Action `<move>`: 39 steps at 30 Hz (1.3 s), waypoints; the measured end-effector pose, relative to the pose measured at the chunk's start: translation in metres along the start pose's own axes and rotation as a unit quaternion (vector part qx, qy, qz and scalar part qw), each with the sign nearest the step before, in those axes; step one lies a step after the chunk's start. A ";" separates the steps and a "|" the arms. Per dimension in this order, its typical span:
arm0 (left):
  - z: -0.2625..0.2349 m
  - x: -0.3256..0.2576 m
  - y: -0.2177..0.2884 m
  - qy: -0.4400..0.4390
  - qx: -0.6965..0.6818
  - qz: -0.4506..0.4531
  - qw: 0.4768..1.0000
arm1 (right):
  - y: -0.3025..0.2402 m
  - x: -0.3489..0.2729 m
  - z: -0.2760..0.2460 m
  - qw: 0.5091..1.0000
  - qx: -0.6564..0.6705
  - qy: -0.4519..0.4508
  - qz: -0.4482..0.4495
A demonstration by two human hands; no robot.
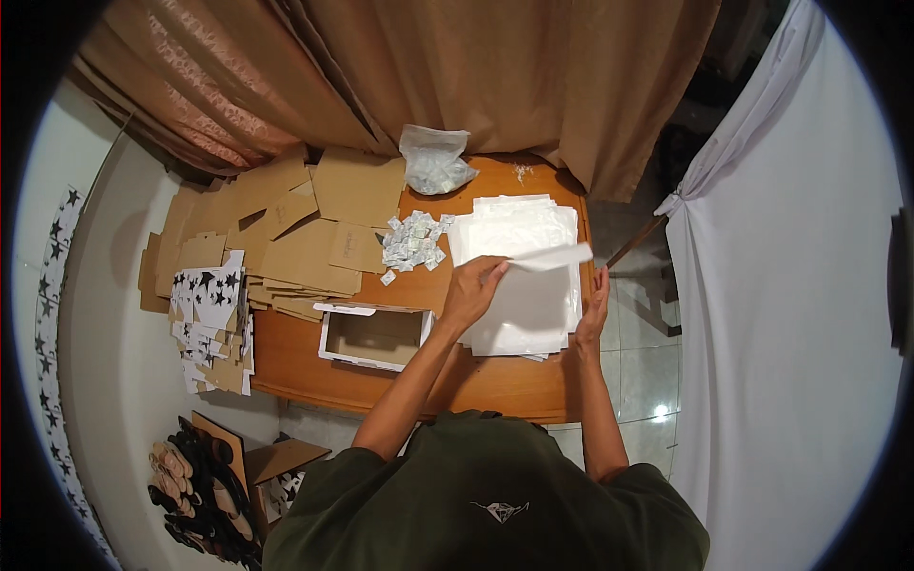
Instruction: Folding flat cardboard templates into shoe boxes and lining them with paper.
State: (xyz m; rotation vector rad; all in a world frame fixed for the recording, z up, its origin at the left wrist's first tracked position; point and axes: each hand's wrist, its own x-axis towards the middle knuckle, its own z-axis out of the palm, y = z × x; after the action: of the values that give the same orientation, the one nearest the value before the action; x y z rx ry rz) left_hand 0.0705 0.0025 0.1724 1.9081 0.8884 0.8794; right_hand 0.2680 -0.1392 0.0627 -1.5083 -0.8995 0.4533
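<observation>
Holding my right hand (591,309) loosely uncurled, seemingly empty, beside the white stack (519,328); my left hand (476,288) pinches one white sheet (560,256) above it. Guess I'm mid-pickup; next probably calls for steadying its free end. Sachets (414,240) lie beyond.

1. Before you is an orange-brown wooden table (286,354), its surface lightly glossy.
2. Beyond its far edge, you face a brown curtain (495,76) hanging in deep folds, with a patterned, pinkish panel (219,81) toward its left.
3. On your left stands a pale wall (114,266); a white band with black stars (45,314) runs down it.
4. On your right, a white curtain (790,314) is gathered at its near side.
5. Between the table and that curtain, you see pale floor tiles (638,381) catching a bright light reflection (661,413).
6. Between the 2 curtains, your view is too dark to read.
7. Low on your left, shoes (205,495) crowd together.
</observation>
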 end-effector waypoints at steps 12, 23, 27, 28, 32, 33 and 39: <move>-0.146 -0.040 0.038 -0.043 -0.511 -0.145 0.846 | -0.018 -0.047 0.053 0.916 0.328 -0.108 0.206; -0.286 -0.162 -0.017 0.003 -0.517 -0.194 0.834 | -0.083 -0.124 0.150 0.854 0.438 -0.191 0.207; -0.338 -0.205 -0.071 0.025 -0.587 -0.248 0.770 | -0.077 -0.165 0.173 0.877 0.392 -0.137 0.241; -0.346 -0.219 -0.090 0.024 -0.588 -0.249 0.769 | -0.077 -0.175 0.180 0.882 0.374 -0.110 0.265; -0.359 -0.255 -0.139 -0.034 -0.431 -0.290 0.854 | -0.083 -0.207 0.197 0.893 0.338 -0.076 0.288; -0.355 -0.261 -0.144 -0.029 -0.456 -0.305 0.836 | -0.084 -0.215 0.201 0.899 0.324 -0.062 0.288; -0.359 -0.247 -0.157 -0.065 -0.537 -0.346 0.767 | -0.092 -0.222 0.205 0.953 0.195 -0.036 0.227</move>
State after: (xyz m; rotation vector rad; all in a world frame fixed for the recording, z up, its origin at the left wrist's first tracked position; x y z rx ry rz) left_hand -0.3902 -0.0010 0.1208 0.5421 0.6671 0.5535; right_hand -0.0449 -0.1787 0.0679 -1.3268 -0.4702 0.9686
